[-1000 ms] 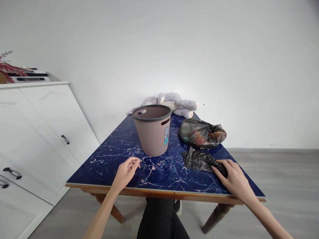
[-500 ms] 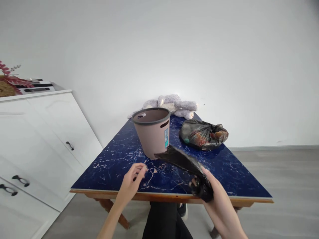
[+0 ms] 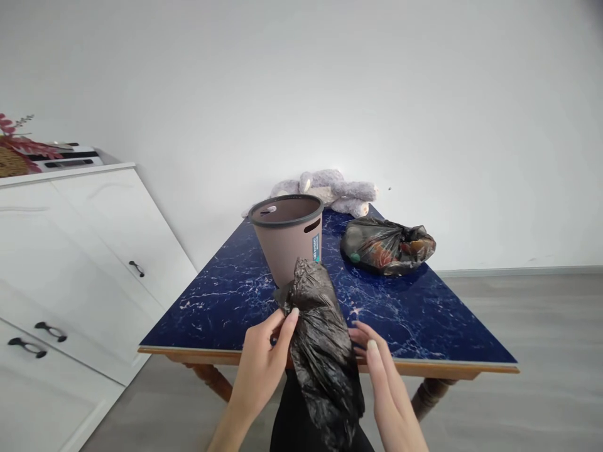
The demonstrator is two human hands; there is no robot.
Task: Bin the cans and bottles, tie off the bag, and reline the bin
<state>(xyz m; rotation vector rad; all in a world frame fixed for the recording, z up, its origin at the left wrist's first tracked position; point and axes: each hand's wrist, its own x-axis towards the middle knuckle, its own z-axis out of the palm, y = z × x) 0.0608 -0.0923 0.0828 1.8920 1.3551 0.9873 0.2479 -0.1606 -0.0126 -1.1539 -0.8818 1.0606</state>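
Note:
Both hands hold a crumpled empty black plastic bag (image 3: 323,345) in the air above the near edge of the blue marbled table (image 3: 414,320). My left hand (image 3: 264,364) pinches its left edge with fingers closed on the film. On the bag's right side, my right hand (image 3: 381,376) grips it with fingers partly curled. Behind the bag stands a taupe plastic bin (image 3: 287,235) with a dark grey rim, upright and open-topped. A tied black bag full of rubbish (image 3: 386,246) lies to the bin's right on the table.
A grey plush toy (image 3: 330,191) lies at the table's far end against the white wall. A white cabinet (image 3: 70,263) with dark handles stands to the left, with a basket and red plant (image 3: 14,154) on top. Grey floor surrounds the table.
My right hand lifted the empty black bag off the table's right side and brought it to the middle. My left hand rose from the tabletop and took hold of the bag.

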